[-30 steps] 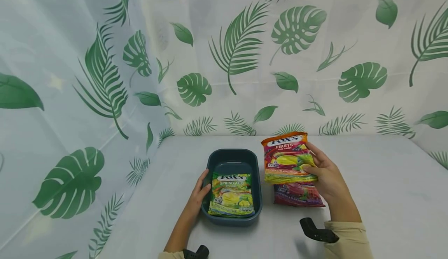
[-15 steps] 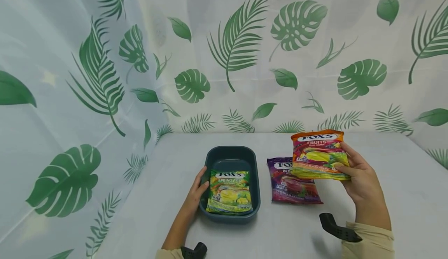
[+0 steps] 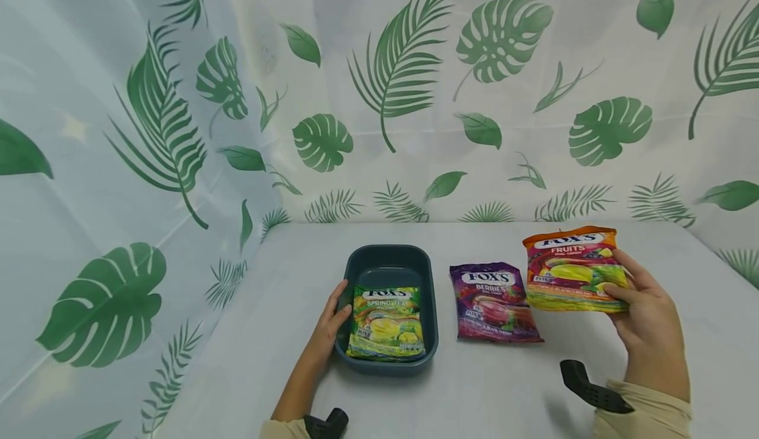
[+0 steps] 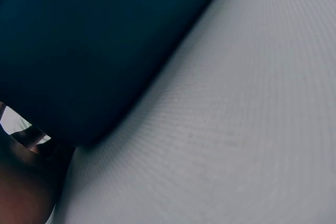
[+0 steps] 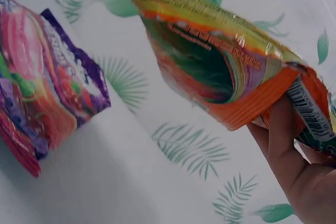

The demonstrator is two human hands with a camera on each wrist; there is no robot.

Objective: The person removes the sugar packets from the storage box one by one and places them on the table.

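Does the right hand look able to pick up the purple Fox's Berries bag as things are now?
Probably not yet: the right hand holds the orange Fox's Fruits bag, though nothing lies on the Berries bag.

Three glossy, rectangular candy bags and one dark-blue, oblong tub showed. So did two bare hands.

From the person's head, the widest view faces forward and down across the bench to the leaf-print cloth. The left wrist camera, close against the dark blue tray, shares tray and bench with it; the right wrist camera, tilted, looks from near at the FOX'S Fruits bag, sharing that, the FOX'S Berries bag and cloth.
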